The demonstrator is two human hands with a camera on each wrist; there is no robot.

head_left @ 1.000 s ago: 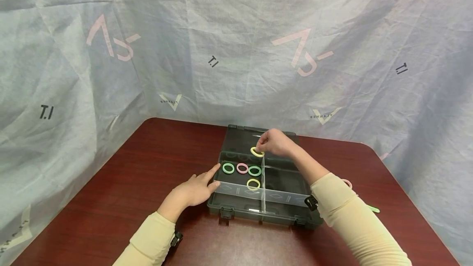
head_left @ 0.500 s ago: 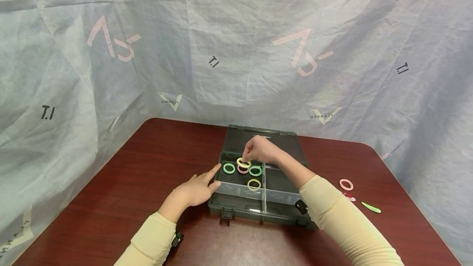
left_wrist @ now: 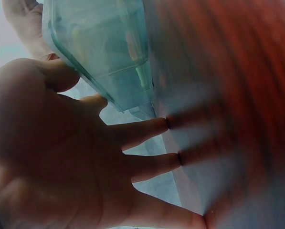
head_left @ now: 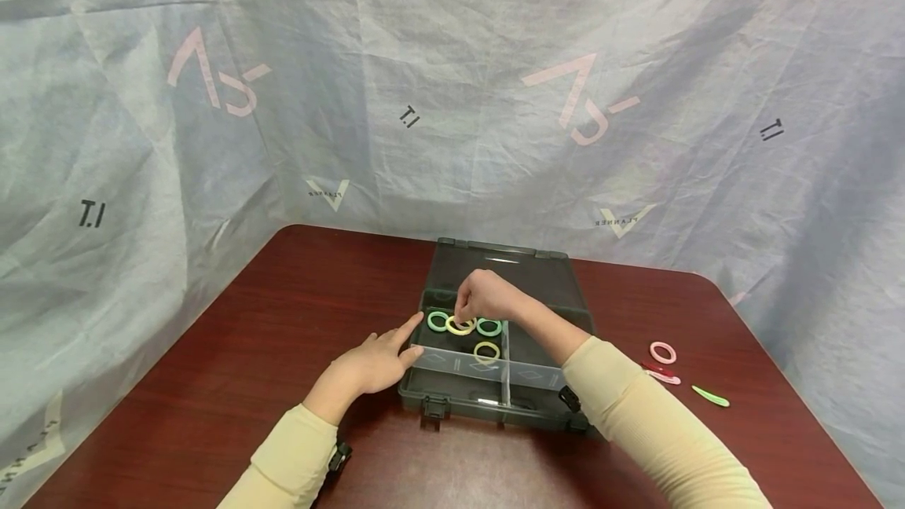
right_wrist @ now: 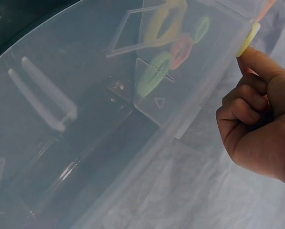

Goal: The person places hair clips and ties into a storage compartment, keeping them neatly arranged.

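So, from here, the right hand (head_left: pixel 486 294) pinches a pale-yellow, plastic-looking ring (right_wrist: pixel 249 40) over the rear-left compartment (head_left: pixel 452 343) of a translucent dark-grey plastic box (head_left: pixel 467 411), whose left side the left hand (head_left: pixel 369 365) touches with fingers straight. Let go off-centre, that ring could, I'd guess, land stacked on the mint-green, plastic-looking ring (head_left: pixel 437 331) beside it; a harder left-hand push might shift the box.
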